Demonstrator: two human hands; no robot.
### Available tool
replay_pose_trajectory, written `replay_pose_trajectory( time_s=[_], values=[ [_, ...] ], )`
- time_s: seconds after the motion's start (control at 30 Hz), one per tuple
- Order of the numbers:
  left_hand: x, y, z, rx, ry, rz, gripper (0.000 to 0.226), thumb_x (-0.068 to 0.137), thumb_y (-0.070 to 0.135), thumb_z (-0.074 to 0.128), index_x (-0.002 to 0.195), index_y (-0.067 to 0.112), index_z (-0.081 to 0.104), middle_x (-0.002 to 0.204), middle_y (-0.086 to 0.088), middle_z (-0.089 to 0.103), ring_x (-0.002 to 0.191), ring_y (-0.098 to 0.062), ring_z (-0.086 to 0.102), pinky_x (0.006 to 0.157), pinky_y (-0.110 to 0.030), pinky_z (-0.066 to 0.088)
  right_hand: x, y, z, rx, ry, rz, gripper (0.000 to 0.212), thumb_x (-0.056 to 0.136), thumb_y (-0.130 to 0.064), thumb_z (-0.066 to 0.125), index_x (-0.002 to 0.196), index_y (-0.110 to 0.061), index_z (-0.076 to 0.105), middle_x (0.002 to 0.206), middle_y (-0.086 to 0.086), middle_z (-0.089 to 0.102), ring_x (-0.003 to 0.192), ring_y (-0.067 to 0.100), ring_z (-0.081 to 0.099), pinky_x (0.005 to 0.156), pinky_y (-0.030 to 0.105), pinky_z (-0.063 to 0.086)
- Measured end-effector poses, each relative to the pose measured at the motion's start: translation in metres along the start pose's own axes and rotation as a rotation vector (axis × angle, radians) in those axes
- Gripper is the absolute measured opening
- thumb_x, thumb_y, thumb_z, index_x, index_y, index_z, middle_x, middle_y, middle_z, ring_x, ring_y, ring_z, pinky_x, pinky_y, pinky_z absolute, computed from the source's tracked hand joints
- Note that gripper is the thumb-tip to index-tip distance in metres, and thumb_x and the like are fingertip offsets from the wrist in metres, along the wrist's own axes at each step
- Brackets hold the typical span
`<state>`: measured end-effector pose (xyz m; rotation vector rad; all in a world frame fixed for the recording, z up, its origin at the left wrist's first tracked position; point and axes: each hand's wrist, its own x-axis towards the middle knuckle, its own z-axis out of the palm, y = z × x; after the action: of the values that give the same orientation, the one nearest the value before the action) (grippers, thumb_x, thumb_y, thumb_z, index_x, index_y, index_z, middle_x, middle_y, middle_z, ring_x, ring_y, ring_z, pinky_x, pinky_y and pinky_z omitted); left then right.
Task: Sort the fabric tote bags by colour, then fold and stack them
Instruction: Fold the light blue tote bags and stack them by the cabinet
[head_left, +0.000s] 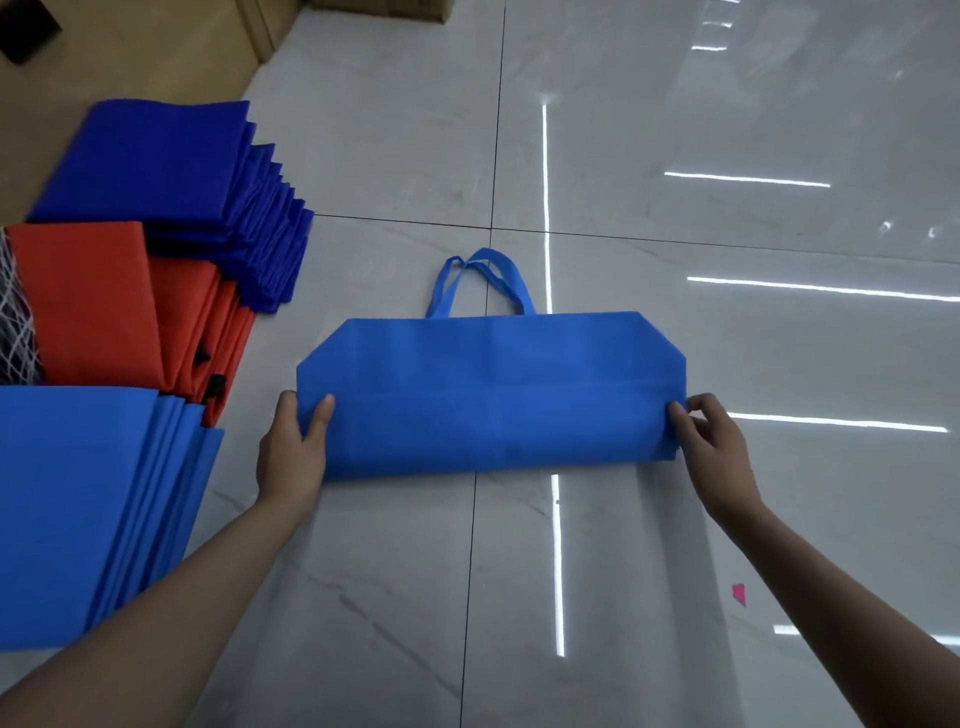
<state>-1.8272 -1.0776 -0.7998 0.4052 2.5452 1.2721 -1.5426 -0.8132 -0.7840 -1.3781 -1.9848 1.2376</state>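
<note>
While dark-blue stack, orange stack and light-blue stack lie sorted at frame left | left hand, right hand pinch bag ends — half-folded | further folding, stacking seemingly remain

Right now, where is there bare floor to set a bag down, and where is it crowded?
Bare tile lies right of the light blue bag, past the right hand, and beyond its handles. The left side is crowded: dark blue stack, orange stack and light blue stack lie packed together.
</note>
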Motion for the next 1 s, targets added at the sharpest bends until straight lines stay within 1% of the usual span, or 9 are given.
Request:
replay_pose_trajectory(
  time_s=[0.17, 0.3, 0.4, 0.5, 0.57, 0.63, 0.8, 0.9, 1.0],
  values=[
    [0.004, -0.006, 0.007, 0.169, 0.015, -0.052, 0.035, 0.095, 0.041, 0.047, 0.09, 0.007, 0.039, 0.072, -0.006, 0.048, 0.068, -0.028, 0.049, 0.054, -0.035, 0.033, 0.02, -0.002, 0.036, -0.386, 0.132, 0.181, 0.023, 0.097, -0.033, 0.041, 0.099, -0.012, 0.049, 0.08, 0.004, 0.056, 0.074, 0.026, 0.05, 0.065, 0.033, 0.037],
    [0.006, -0.004, 0.019, 0.506, 0.052, -0.148, 0.041, 0.095, 0.044, 0.043, 0.109, 0.006, 0.041, 0.088, -0.018, 0.058, 0.079, -0.037, 0.056, 0.061, -0.038, 0.037, 0.017, -0.001, 0.06, -0.579, 0.269, 0.283, 0.017, 0.098, -0.024, 0.035, 0.092, -0.009, 0.041, 0.078, 0.009, 0.051, 0.069, 0.029, 0.047, 0.066, 0.035, 0.034],
    [0.005, -0.002, 0.026, 0.65, 0.075, -0.088, 0.043, 0.095, 0.047, 0.04, 0.115, 0.009, 0.041, 0.094, -0.022, 0.062, 0.083, -0.042, 0.059, 0.062, -0.039, 0.036, 0.011, 0.001, 0.073, -0.652, 0.399, 0.308, 0.018, 0.095, -0.014, 0.036, 0.104, -0.002, 0.046, 0.104, 0.019, 0.056, 0.09, 0.037, 0.053, 0.076, 0.041, 0.032],
    [0.004, -0.003, 0.03, 0.685, 0.1, -0.066, 0.046, 0.095, 0.049, 0.038, 0.119, 0.011, 0.042, 0.094, -0.023, 0.062, 0.082, -0.043, 0.059, 0.061, -0.04, 0.035, 0.003, 0.002, 0.09, -0.663, 0.478, 0.004, 0.037, 0.086, -0.007, 0.046, 0.122, -0.001, 0.048, 0.13, 0.025, 0.047, 0.114, 0.039, 0.042, 0.097, 0.047, 0.026],
    [0.005, -0.003, 0.032, 0.711, 0.094, -0.056, 0.047, 0.095, 0.049, 0.037, 0.12, 0.01, 0.041, 0.093, -0.022, 0.062, 0.08, -0.042, 0.059, 0.059, -0.038, 0.034, -0.007, -0.011, 0.113, -0.671, 0.361, -0.434, 0.041, 0.085, -0.017, 0.047, 0.125, -0.006, 0.048, 0.134, 0.023, 0.046, 0.12, 0.035, 0.037, 0.105, 0.047, 0.02],
    [0.006, -0.002, 0.034, 0.736, 0.122, -0.046, 0.044, 0.095, 0.047, 0.041, 0.118, 0.008, 0.041, 0.094, -0.02, 0.06, 0.079, -0.04, 0.059, 0.057, -0.038, 0.035, -0.014, -0.036, 0.148, -0.673, 0.141, -0.657, 0.044, 0.09, -0.027, 0.041, 0.131, -0.013, 0.049, 0.141, 0.018, 0.042, 0.128, 0.033, 0.034, 0.109, 0.047, 0.017],
    [0.003, -0.011, 0.04, 0.824, 0.261, 0.173, 0.037, 0.086, 0.019, 0.063, 0.117, 0.003, 0.051, 0.117, -0.022, 0.054, 0.098, -0.039, 0.054, 0.073, -0.047, 0.042, -0.017, -0.066, 0.211, -0.794, -0.38, -0.521, 0.069, 0.088, -0.051, -0.003, 0.15, -0.03, 0.018, 0.16, 0.0, 0.003, 0.147, 0.026, -0.001, 0.115, 0.044, -0.008],
    [0.005, -0.017, 0.055, 0.803, 0.082, 0.488, 0.036, 0.093, 0.022, 0.043, 0.126, 0.009, 0.053, 0.135, -0.014, 0.051, 0.122, -0.034, 0.051, 0.093, -0.053, 0.042, -0.014, -0.054, 0.216, -0.809, -0.38, -0.501, 0.068, 0.088, -0.051, -0.004, 0.151, -0.032, 0.013, 0.16, -0.003, 0.001, 0.147, 0.023, -0.005, 0.115, 0.042, -0.01],
    [0.001, -0.021, 0.066, 0.826, -0.112, 0.462, 0.052, 0.094, 0.041, 0.027, 0.137, 0.019, 0.046, 0.145, -0.002, 0.042, 0.135, -0.026, 0.037, 0.106, -0.054, 0.028, -0.012, -0.052, 0.212, -0.795, -0.389, -0.525, 0.058, 0.094, -0.05, 0.01, 0.15, -0.033, 0.018, 0.159, -0.004, 0.009, 0.147, 0.022, 0.001, 0.115, 0.04, -0.006]
  ],
)
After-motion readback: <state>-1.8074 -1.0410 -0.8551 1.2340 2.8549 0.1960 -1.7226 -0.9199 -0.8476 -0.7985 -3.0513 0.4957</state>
